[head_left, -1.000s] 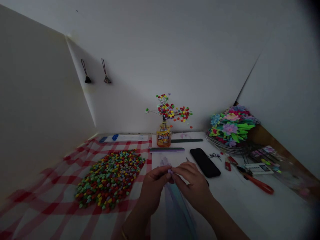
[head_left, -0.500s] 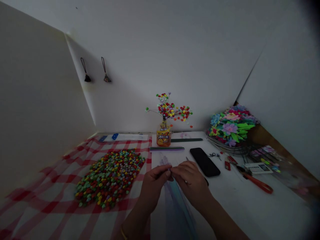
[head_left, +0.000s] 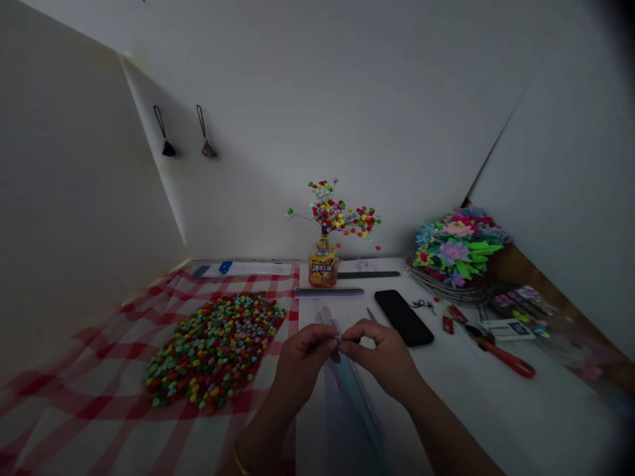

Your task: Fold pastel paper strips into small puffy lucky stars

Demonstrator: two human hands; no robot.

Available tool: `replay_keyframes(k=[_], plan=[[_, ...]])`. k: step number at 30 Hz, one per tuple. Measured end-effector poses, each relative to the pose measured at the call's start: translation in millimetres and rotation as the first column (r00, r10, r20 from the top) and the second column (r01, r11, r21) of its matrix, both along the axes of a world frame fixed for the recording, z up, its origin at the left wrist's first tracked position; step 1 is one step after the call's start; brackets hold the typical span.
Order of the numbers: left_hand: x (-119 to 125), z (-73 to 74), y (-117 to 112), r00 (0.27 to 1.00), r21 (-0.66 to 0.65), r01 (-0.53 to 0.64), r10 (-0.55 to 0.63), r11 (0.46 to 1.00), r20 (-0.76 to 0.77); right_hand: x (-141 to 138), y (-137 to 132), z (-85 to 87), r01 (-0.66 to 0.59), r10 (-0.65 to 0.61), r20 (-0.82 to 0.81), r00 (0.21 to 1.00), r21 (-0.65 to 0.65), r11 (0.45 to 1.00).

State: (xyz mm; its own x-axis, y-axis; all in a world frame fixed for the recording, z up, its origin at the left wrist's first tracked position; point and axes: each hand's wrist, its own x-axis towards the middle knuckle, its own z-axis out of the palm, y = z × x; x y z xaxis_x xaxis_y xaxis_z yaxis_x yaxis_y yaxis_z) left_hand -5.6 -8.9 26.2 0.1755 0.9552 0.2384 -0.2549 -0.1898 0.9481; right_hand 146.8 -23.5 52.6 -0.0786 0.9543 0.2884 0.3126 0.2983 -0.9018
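My left hand [head_left: 307, 354] and my right hand [head_left: 380, 347] meet at the middle of the table. Thumb and forefinger of each are pinched on a tiny purple paper star [head_left: 338, 337], mostly covered by the fingertips. Beneath the hands lie long pale purple and teal paper strips [head_left: 354, 390], running toward me. To the left, a big heap of small multicoloured paper stars [head_left: 218, 350] rests on a red-and-white checked cloth [head_left: 268, 423].
Behind the hands stands a bottle [head_left: 323, 268] holding stems with coloured tips. More strips [head_left: 330, 292] lie before it. On the right are a black phone [head_left: 404, 317], an orange-handled tool [head_left: 510, 360], a card [head_left: 508, 329] and a heap of fuzzy flowers [head_left: 456, 248].
My right fingers have shifted and arched, opening a gap between thumb and forefinger behind the pinch. The purple piece now shows between the fingertips. The whole view has shifted slightly.
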Motion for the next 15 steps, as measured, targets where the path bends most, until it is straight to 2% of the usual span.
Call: replay_keyframes(k=[4,8,15], plan=[[-0.5,-0.1,-0.6,0.999,-0.010,0.043,-0.043,0.999,0.008,2.2,1.6,-2.6,-0.038,0.026,-0.109,0.994,-0.107,0.994],[0.4,-2.8,-0.7,0.999,-0.022,0.050,-0.049,0.999,0.008,4.1,4.0,-6.5,-0.172,0.097,-0.292,0.951,-0.243,0.955],[-1.0,-1.8,-2.0,0.998,-0.024,0.065,-0.065,0.998,-0.016,6.5,4.3,-6.4,-0.198,0.109,-0.308,0.945,-0.276,0.941]])
